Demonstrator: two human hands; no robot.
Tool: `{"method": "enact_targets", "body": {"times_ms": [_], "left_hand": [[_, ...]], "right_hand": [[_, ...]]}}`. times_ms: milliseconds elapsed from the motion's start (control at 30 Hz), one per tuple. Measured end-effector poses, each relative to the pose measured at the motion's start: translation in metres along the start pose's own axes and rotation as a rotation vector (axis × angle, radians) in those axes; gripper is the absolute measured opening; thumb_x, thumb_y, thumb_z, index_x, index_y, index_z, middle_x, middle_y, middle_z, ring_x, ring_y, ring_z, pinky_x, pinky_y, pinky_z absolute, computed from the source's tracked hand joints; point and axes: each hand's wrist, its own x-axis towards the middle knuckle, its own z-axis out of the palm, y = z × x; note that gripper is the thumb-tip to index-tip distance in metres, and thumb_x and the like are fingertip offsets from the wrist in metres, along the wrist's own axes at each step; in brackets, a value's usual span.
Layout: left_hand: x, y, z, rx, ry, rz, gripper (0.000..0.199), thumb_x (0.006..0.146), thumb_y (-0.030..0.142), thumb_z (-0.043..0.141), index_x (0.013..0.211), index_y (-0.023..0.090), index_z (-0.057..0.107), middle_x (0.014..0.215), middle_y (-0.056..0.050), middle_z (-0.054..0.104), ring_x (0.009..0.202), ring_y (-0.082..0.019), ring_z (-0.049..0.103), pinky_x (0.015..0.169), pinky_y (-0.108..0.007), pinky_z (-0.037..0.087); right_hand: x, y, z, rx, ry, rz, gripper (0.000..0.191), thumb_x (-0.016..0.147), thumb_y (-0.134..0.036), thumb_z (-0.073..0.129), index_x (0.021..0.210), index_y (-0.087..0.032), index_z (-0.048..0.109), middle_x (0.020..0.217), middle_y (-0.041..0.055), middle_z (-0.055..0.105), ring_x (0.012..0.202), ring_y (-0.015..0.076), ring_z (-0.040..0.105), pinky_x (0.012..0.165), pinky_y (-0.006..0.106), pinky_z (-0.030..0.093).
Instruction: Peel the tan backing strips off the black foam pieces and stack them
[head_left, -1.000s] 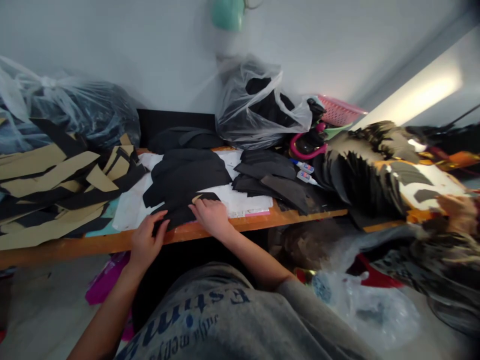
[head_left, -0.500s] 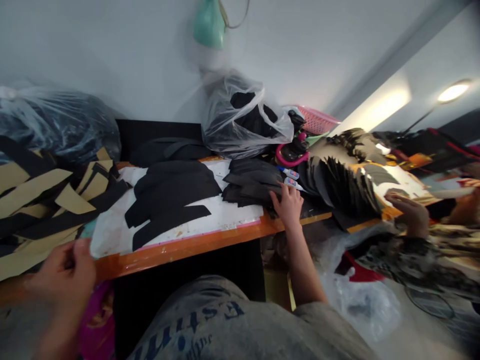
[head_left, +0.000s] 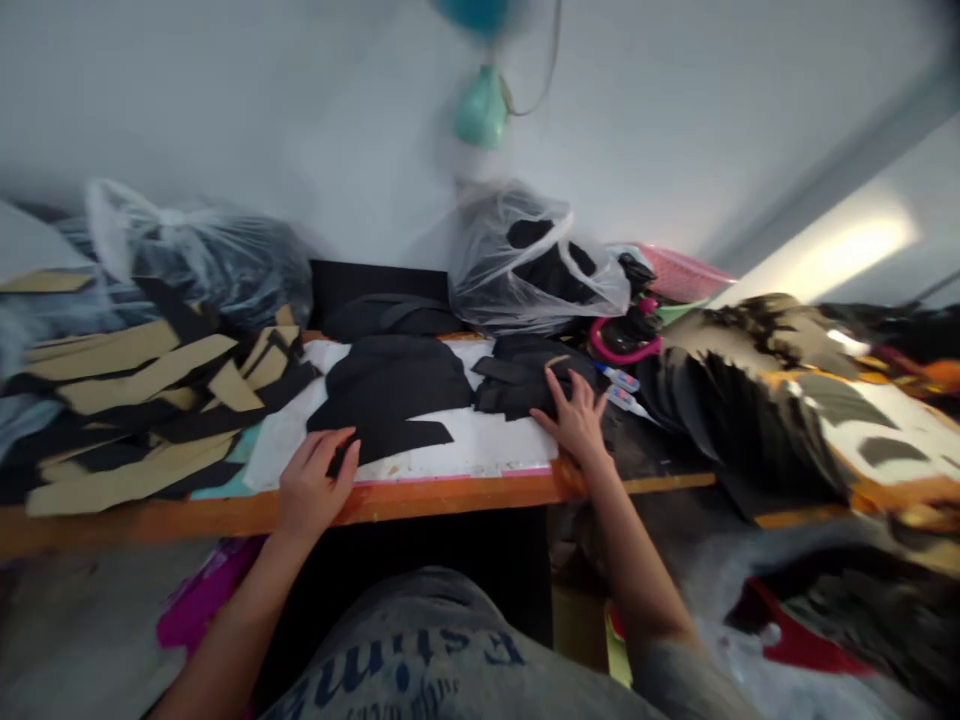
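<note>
My left hand (head_left: 319, 482) is at the lower left corner of a spread of overlapping black cut pieces (head_left: 397, 380). Its thumb and forefinger are apart, with the black material between or under their tips. My right hand (head_left: 576, 418) rests with spread fingers on the front of a smaller stack of black pieces (head_left: 506, 372). Just right of it lie two small white glue bottles (head_left: 621, 390), one with a blue cap. White paper (head_left: 495, 430) lies under the black pieces.
Black and tan strips (head_left: 150, 385) heap up at left. Clear plastic bags (head_left: 532, 270) and a pink basket (head_left: 686, 272) stand along the wall. Fanned black pieces (head_left: 750, 415) line the table at right. The orange-brown table edge (head_left: 450, 494) runs across in front.
My left hand has moved right, from beside the strips to the black spread. My right hand's fingers have spread further onto the smaller stack. The view has swung left.
</note>
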Motion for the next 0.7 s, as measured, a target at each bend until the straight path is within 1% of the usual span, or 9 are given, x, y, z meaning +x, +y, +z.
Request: {"method": "enact_targets", "body": {"times_ms": [67, 133, 167, 267, 367, 467, 533, 633, 700], "left_hand": [[0.003, -0.031, -0.017, 0.174, 0.024, -0.098, 0.03, 0.095, 0.034, 0.057, 0.115, 0.015, 0.07, 0.108, -0.014, 0.069, 0.1, -0.025, 0.066, 0.092, -0.038, 0.053], [0.002, -0.07, -0.04, 0.351, 0.016, -0.209, 0.039, 0.095, 0.038, 0.052, 0.119, 0.012, 0.069, 0.117, -0.02, 0.065, 0.107, -0.032, 0.063, 0.093, -0.044, 0.051], [0.001, -0.089, -0.051, 0.423, 0.001, -0.249, 0.044, 0.095, 0.04, 0.051, 0.123, 0.01, 0.067, 0.121, -0.022, 0.063, 0.111, -0.035, 0.061, 0.095, -0.047, 0.05], [0.004, -0.131, -0.074, 0.554, -0.128, -0.217, 0.054, 0.095, 0.042, 0.047, 0.136, 0.007, 0.058, 0.125, -0.025, 0.062, 0.116, -0.038, 0.058, 0.1, -0.052, 0.045], [0.013, -0.147, -0.077, 0.575, -0.271, -0.092, 0.043, 0.098, 0.035, 0.041, 0.126, 0.014, 0.065, 0.108, -0.018, 0.069, 0.105, -0.033, 0.062, 0.108, -0.054, 0.038], [0.019, -0.141, -0.073, 0.54, -0.29, -0.046, 0.037, 0.099, 0.03, 0.038, 0.105, 0.017, 0.071, 0.102, -0.014, 0.071, 0.097, -0.029, 0.064, 0.104, -0.049, 0.041], [0.019, -0.127, -0.069, 0.519, -0.237, -0.097, 0.038, 0.099, 0.032, 0.037, 0.104, 0.016, 0.071, 0.104, -0.014, 0.07, 0.094, -0.027, 0.064, 0.094, -0.042, 0.046], [0.017, -0.087, -0.062, 0.39, -0.174, -0.211, 0.038, 0.098, 0.036, 0.04, 0.113, 0.016, 0.068, 0.105, -0.013, 0.071, 0.091, -0.026, 0.066, 0.082, -0.036, 0.049], [0.017, -0.054, -0.054, 0.226, -0.169, -0.288, 0.038, 0.094, 0.035, 0.045, 0.123, 0.017, 0.063, 0.098, -0.009, 0.071, 0.084, -0.023, 0.068, 0.077, -0.033, 0.05]], "right_hand": [[-0.004, -0.011, -0.002, 0.107, 0.177, -0.004, 0.056, 0.097, -0.051, 0.058, 0.144, -0.02, 0.056, 0.145, 0.0226, 0.051, 0.132, 0.0387, 0.048, 0.106, 0.067, 0.035], [-0.007, -0.032, -0.004, 0.284, 0.321, -0.008, 0.032, 0.1, -0.041, 0.055, 0.116, -0.018, 0.069, 0.119, 0.0175, 0.066, 0.111, 0.0301, 0.06, 0.099, 0.051, 0.046], [-0.008, -0.047, -0.005, 0.376, 0.348, -0.024, 0.024, 0.1, -0.037, 0.055, 0.102, -0.018, 0.07, 0.104, 0.0139, 0.069, 0.1, 0.0264, 0.063, 0.092, 0.044, 0.049], [-0.008, -0.104, -0.007, 0.604, 0.257, -0.142, 0.022, 0.1, -0.03, 0.055, 0.083, -0.021, 0.066, 0.081, 0.0079, 0.069, 0.081, 0.0223, 0.063, 0.077, 0.035, 0.05], [-0.006, -0.166, -0.009, 0.802, 0.085, -0.278, 0.017, 0.1, -0.028, 0.056, 0.092, -0.022, 0.069, 0.084, 0.008, 0.072, 0.083, 0.0222, 0.066, 0.078, 0.034, 0.052], [-0.007, -0.219, -0.016, 0.989, -0.068, -0.387, 0.017, 0.097, -0.031, 0.062, 0.107, -0.019, 0.07, 0.092, 0.0084, 0.074, 0.088, 0.0217, 0.068, 0.082, 0.033, 0.054], [-0.011, -0.246, -0.022, 1.086, -0.17, -0.416, 0.015, 0.096, -0.03, 0.063, 0.103, -0.019, 0.071, 0.095, 0.0073, 0.075, 0.088, 0.0199, 0.069, 0.082, 0.031, 0.054], [-0.018, -0.276, -0.031, 1.192, -0.301, -0.393, 0.012, 0.096, -0.027, 0.064, 0.097, -0.019, 0.072, 0.098, 0.0054, 0.076, 0.085, 0.0164, 0.07, 0.08, 0.027, 0.055], [-0.023, -0.29, -0.034, 1.23, -0.329, -0.361, 0.014, 0.094, -0.03, 0.068, 0.101, -0.018, 0.073, 0.101, 0.0062, 0.076, 0.085, 0.016, 0.071, 0.079, 0.026, 0.055]]}}
